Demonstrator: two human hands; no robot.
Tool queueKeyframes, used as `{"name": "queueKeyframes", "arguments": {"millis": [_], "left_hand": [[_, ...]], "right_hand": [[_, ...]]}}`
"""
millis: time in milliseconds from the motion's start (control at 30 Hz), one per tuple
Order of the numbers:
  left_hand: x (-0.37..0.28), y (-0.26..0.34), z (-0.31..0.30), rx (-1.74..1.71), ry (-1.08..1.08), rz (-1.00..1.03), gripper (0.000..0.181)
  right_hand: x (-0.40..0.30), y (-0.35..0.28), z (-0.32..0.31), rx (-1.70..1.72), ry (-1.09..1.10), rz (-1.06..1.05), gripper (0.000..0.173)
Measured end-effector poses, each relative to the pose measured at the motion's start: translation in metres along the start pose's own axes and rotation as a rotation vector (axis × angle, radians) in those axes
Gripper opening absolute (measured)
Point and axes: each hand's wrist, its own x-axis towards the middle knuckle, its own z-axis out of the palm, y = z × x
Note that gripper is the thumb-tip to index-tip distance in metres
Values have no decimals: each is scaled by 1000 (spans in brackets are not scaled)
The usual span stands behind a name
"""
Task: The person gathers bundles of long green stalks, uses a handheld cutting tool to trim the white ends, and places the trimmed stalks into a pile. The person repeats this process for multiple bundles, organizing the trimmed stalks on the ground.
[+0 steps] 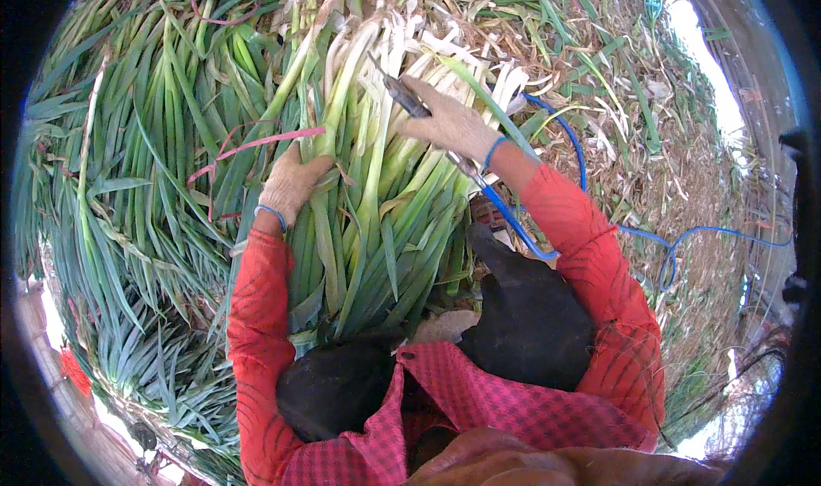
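Observation:
My right hand [452,117], in a beige knit glove, holds a slim metal blow gun [407,95] whose thin nozzle points up and left over the stalks. A blue hose [513,215] runs from its rear, under my right forearm. Below it lies a pile of large green onions [369,178], peeled white ends away from me and green leaves toward my knees. My left hand [292,181], gloved too, grips stalks at the pile's left side; its thumb lies across them and some fingers are hidden among leaves. A pink tie strip [269,143] lies just above that hand.
A broad heap of unpeeled green onions [173,101] fills the left side. Peeled skins and leaf scraps [641,140] cover the ground at right, where a thin blue line [696,229] loops. My dark-clad knees [529,319] frame the near edge.

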Motion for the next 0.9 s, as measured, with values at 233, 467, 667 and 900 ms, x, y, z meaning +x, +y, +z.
{"name": "queueKeyframes", "arguments": {"millis": [233,467,667,900], "left_hand": [[-26,19,-5,-44,17,-115,54],[-46,20,-13,159,0,-83,64],[-46,30,-11,29,20,-198,65],[-25,46,-31,587,337,335,51]], "right_hand": [[65,16,-14,-31,92,-51,87],[81,16,-8,38,10,12,73],[80,16,2,50,-12,-19,81],[78,22,7,55,-29,6,90]]}}
